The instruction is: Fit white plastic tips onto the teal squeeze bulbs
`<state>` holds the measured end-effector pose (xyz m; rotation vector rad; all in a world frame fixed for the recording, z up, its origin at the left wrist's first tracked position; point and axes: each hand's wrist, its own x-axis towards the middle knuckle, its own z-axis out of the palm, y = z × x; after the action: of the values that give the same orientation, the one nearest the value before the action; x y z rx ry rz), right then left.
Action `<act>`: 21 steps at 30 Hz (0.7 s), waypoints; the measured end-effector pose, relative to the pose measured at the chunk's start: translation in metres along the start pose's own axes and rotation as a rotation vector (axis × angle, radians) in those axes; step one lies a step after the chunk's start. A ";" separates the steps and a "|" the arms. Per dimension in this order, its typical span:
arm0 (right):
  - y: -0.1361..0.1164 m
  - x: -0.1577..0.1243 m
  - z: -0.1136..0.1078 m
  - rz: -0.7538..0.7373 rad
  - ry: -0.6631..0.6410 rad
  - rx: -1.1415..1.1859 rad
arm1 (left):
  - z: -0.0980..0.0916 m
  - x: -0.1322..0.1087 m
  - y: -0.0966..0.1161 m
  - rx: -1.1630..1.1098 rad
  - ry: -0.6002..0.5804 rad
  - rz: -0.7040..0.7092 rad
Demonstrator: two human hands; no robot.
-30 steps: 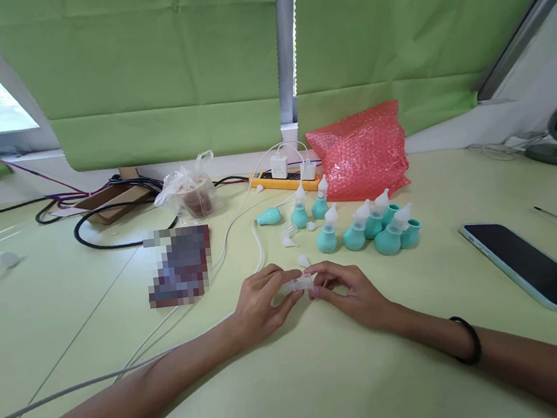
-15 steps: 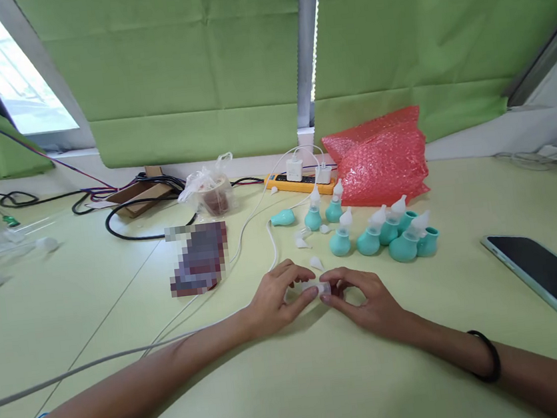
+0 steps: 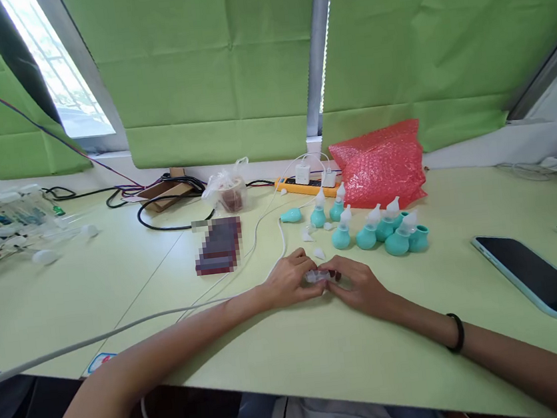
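Note:
Between my two hands, just above the table, is a small clear plastic tube-like piece (image 3: 318,276). My left hand (image 3: 292,280) pinches its left end with thumb and fingers. My right hand (image 3: 360,282) closes on the right end, its fingertips partly hidden. Beyond the hands lie a small white cone-shaped tip (image 3: 319,253) and another white tip (image 3: 307,236). Several teal squeeze bulbs with translucent nozzles, such as the front one (image 3: 341,237), stand behind my right hand. A teal bulb (image 3: 291,215) lies on its side, near a white cable.
A red bubble-wrap bag (image 3: 382,167) and an orange power strip (image 3: 286,185) sit at the back. A dark red blurred object (image 3: 218,246) is left, a phone (image 3: 542,273) right. White cables (image 3: 121,331) cross under my left arm.
The camera view has tilted down and swung left, bringing the table's front edge and lap into sight. Both hands stay together on the clear piece, fingers slightly shifted.

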<state>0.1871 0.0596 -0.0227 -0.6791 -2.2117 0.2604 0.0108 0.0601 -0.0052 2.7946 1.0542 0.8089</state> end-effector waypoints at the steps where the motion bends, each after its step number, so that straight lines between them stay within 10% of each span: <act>1: 0.000 -0.001 0.001 0.013 0.016 -0.016 | 0.001 0.001 0.001 0.011 0.010 -0.009; 21: -0.020 0.013 0.020 0.488 0.081 -0.274 | 0.027 0.024 0.009 -0.019 0.256 -0.422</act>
<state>0.1575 0.0506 -0.0202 -1.3573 -1.9944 0.1691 0.0450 0.0722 -0.0157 2.3580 1.5889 1.1201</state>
